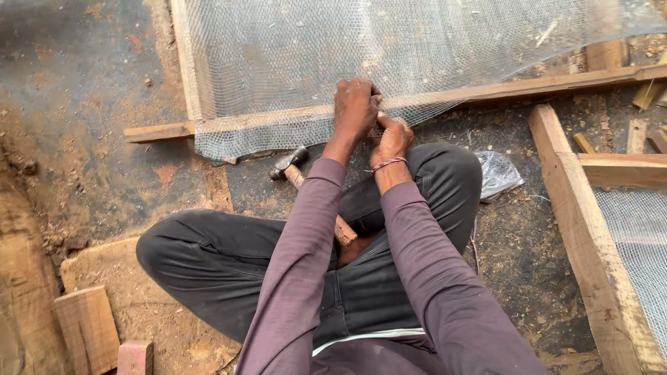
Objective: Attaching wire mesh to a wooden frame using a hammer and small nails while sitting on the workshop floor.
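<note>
I sit cross-legged on the ground in front of a wooden frame (486, 90) covered with grey wire mesh (313, 55). My left hand (356, 107) rests knuckles-up on the frame's near rail, pressing on the mesh edge. My right hand (394, 137) is bunched just beside it, fingertips pinched at the mesh edge; what it pinches is too small to tell. A hammer (299, 173) with a dark head and wooden handle lies on the ground beside my left forearm, its handle running under my arm toward my lap.
A second wooden frame with mesh (590, 229) lies at the right. A crumpled clear plastic bag (497, 173) sits by my right knee. Wood offcuts (87, 326) lie at the lower left, and small scraps (636, 135) at the upper right. The ground is dirt and sawdust.
</note>
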